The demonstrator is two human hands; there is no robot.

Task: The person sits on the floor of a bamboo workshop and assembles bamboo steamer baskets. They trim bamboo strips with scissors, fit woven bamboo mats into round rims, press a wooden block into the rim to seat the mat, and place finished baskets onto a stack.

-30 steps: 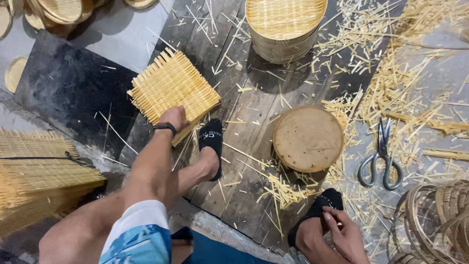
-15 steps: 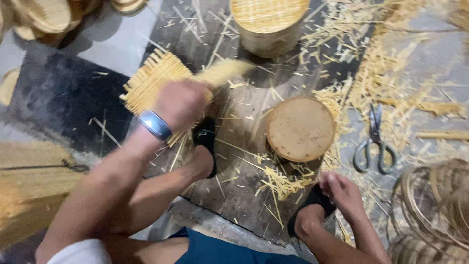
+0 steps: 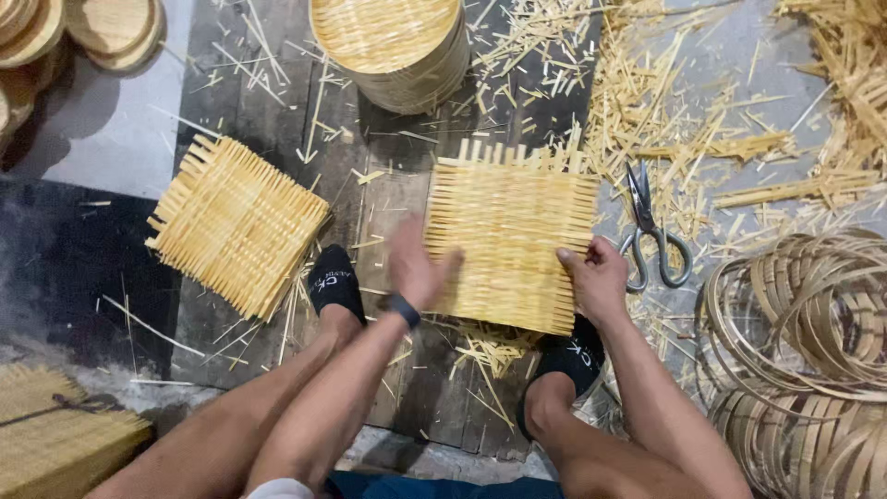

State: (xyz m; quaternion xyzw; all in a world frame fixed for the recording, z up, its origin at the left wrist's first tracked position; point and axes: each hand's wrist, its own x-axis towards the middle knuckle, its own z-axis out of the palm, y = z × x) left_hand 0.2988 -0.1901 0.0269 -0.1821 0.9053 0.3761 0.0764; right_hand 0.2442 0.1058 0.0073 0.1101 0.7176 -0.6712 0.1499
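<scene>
Between the hands, a woven bamboo mat (image 3: pixel 511 242) is pinched by right hand (image 3: pixel 594 277), left hand (image 3: pixel 413 268) spread flat; pressing down seems required.

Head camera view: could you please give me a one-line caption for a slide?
Both hands, left hand and right hand, hold a square woven bamboo mat flat, scissors beside it.

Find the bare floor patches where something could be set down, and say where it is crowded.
Free: pale floor between the wooden discs and the mat stack; dark floor left of that stack. Crowded: strip litter around the scissors and the hoops.
</scene>
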